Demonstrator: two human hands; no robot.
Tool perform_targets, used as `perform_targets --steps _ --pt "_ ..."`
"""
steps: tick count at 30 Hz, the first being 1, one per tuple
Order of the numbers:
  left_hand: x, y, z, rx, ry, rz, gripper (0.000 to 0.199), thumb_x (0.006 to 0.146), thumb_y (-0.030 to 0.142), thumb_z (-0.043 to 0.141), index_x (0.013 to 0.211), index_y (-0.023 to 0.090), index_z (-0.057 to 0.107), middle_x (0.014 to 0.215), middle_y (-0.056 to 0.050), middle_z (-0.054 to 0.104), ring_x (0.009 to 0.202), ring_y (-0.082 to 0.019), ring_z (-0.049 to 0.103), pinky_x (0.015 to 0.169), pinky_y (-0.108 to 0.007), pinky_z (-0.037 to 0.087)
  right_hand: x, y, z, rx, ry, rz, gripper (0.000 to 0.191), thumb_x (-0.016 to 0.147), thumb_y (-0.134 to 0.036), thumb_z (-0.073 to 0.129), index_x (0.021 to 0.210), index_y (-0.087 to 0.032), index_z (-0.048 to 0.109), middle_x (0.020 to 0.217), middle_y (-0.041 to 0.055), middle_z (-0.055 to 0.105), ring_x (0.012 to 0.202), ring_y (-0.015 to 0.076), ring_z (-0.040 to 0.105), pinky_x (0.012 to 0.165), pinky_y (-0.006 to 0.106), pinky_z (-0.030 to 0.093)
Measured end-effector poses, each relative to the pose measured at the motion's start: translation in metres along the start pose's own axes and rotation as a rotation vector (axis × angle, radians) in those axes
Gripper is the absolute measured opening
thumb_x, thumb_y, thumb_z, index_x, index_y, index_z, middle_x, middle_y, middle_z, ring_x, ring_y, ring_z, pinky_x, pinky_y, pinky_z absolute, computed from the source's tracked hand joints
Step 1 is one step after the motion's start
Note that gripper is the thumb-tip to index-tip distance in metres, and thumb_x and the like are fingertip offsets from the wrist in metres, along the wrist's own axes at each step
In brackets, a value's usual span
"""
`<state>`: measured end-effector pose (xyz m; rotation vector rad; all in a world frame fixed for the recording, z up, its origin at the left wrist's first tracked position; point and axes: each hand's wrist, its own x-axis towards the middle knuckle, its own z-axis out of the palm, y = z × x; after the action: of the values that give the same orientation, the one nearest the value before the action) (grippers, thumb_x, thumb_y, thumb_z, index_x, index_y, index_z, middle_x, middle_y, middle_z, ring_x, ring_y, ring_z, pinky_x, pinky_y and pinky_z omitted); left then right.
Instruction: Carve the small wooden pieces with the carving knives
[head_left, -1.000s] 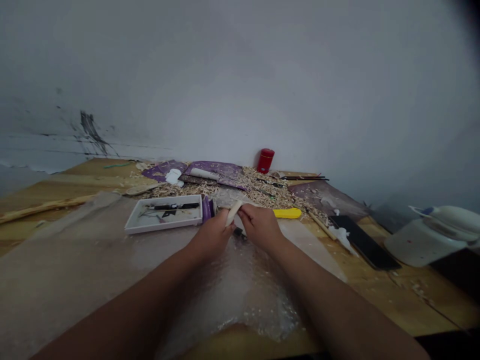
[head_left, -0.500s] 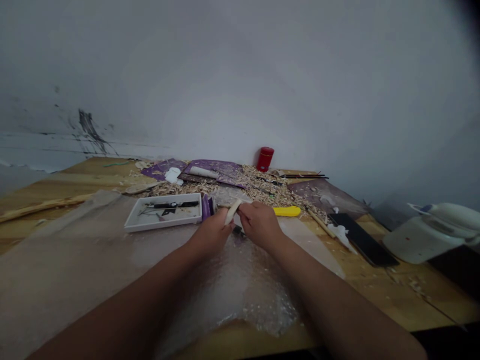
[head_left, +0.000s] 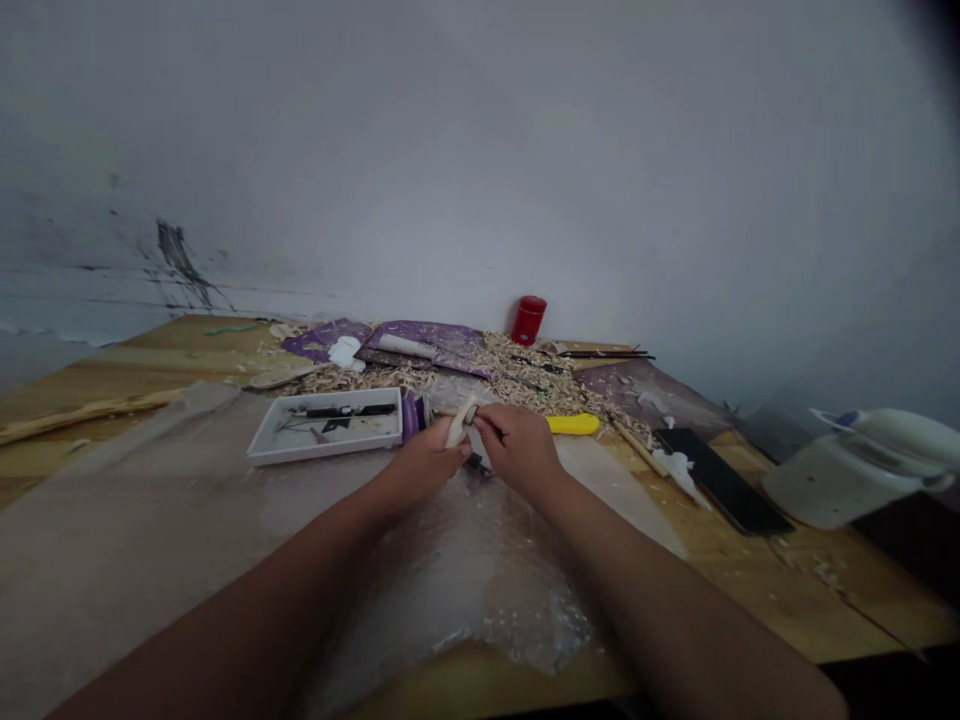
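A pale, cream-coloured piece [head_left: 458,428], perhaps carved wood, stands tilted between my hands. My left hand [head_left: 420,465] is closed around its lower part, thumb toward the right. Close beside its upper end, my right hand [head_left: 520,445] is closed with thumb and finger pinched together; what they hold, if anything, is too small to make out. A yellow handle [head_left: 574,425] lies just behind the right hand. To the left of the left hand is a purple object [head_left: 411,415], partly covered. A dark object [head_left: 477,463] lies below, between the hands.
A white tray [head_left: 259,456] with small tools sits at left on plastic wrap [head_left: 187,520]. Wood shavings [head_left: 517,372] heap at the back, near a red tin [head_left: 529,320]. At right are a black phone [head_left: 724,482], a stick [head_left: 637,446] and a white container [head_left: 832,485].
My right hand has drawn slightly back from the pale piece, so more of its upper end shows. The left hand keeps its hold, and the piece has turned a little.
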<state>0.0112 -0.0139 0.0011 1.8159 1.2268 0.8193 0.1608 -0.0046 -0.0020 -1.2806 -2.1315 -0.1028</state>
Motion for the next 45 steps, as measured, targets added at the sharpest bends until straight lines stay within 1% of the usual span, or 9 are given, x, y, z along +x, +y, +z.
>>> perform_targets --steps 5,9,15,19,22,26,31,39,45 --pt "0.003 -0.01 0.002 0.141 -0.012 0.051 0.023 0.077 0.029 0.041 0.093 0.016 0.052 0.079 -0.003 0.057 0.074 -0.016 0.051 0.066 -0.027 0.039 0.0 -0.006 -0.002 -0.272 -0.088 0.011 0.019 0.081 -0.025 0.042 0.078 -0.018 0.059 0.065 0.0046 0.061 0.061 0.0158 0.053 0.054 0.025 0.027" --pt "0.004 -0.018 0.004 0.187 -0.012 0.098 0.025 0.078 0.028 0.04 0.098 0.017 0.051 0.09 -0.005 0.059 0.082 -0.018 0.053 0.073 -0.029 0.039 0.001 -0.005 -0.005 -0.214 -0.184 -0.044 0.017 0.08 -0.022 0.042 0.082 -0.018 0.059 0.067 0.0047 0.061 0.061 0.015 0.054 0.054 0.024 0.027" --pt "0.003 -0.012 -0.001 0.014 -0.056 0.123 0.025 0.077 0.03 0.044 0.095 0.015 0.053 0.087 -0.004 0.058 0.081 -0.016 0.051 0.072 -0.027 0.04 0.005 0.006 -0.011 0.263 -0.231 -0.077 0.014 0.08 -0.017 0.044 0.074 -0.017 0.057 0.066 -0.0001 0.056 0.062 0.0108 0.049 0.058 0.021 0.031" --pt "0.0 -0.007 -0.002 -0.308 -0.161 0.016 0.025 0.076 0.031 0.049 0.096 0.016 0.048 0.056 0.006 0.044 0.046 -0.007 0.037 0.046 -0.019 0.032 0.007 0.016 -0.011 0.798 -0.377 0.037 0.013 0.076 -0.026 0.051 0.068 -0.016 0.055 0.055 -0.005 0.044 0.05 0.0075 0.039 0.049 0.019 0.03" --pt "-0.001 -0.007 -0.001 -0.531 -0.223 -0.07 0.023 0.077 0.035 0.049 0.091 0.019 0.043 0.044 0.011 0.03 0.034 -0.004 0.022 0.035 -0.016 0.019 0.007 0.019 -0.007 0.929 -0.302 0.154 0.015 0.074 -0.03 0.054 0.069 -0.017 0.056 0.053 -0.0061 0.042 0.046 0.0069 0.035 0.045 0.019 0.028" --pt "-0.001 -0.008 -0.001 -0.635 -0.165 -0.072 0.021 0.08 0.039 0.045 0.079 0.019 0.04 0.04 0.011 0.031 0.03 -0.004 0.023 0.033 -0.016 0.022 0.006 0.016 -0.002 0.779 -0.018 0.182 0.013 0.074 -0.028 0.054 0.067 -0.018 0.056 0.054 -0.005 0.045 0.048 0.008 0.039 0.047 0.02 0.03" --pt "-0.001 -0.009 -0.002 -0.616 -0.14 -0.027 0.035 0.084 0.049 0.031 0.08 0.017 0.044 0.041 0.009 0.034 0.031 -0.004 0.028 0.035 -0.016 0.026 0.001 0.007 -0.005 0.535 0.191 0.01 0.012 0.079 -0.024 0.049 0.077 -0.018 0.06 0.066 -0.0002 0.057 0.06 0.0112 0.05 0.057 0.023 0.038" --pt "0.004 -0.01 0.002 -0.388 -0.043 0.021 0.024 0.079 0.032 0.047 0.096 0.018 0.042 0.051 0.009 0.04 0.034 -0.004 0.033 0.034 -0.017 0.028 0.001 0.002 -0.006 0.198 0.194 -0.137 0.015 0.082 -0.023 0.047 0.079 -0.018 0.06 0.068 0.0023 0.058 0.068 0.0144 0.052 0.064 0.026 0.038" --pt "-0.002 -0.002 0.003 -0.225 -0.06 0.003 0.056 0.077 0.023 0.045 0.128 0.021 0.024 0.057 0.007 0.05 0.034 -0.005 0.039 0.037 -0.017 0.03 0.0 0.004 0.001 0.079 0.185 -0.119 0.014 0.081 -0.023 0.049 0.077 -0.018 0.062 0.067 0.0029 0.054 0.067 0.0151 0.05 0.063 0.027 0.038"
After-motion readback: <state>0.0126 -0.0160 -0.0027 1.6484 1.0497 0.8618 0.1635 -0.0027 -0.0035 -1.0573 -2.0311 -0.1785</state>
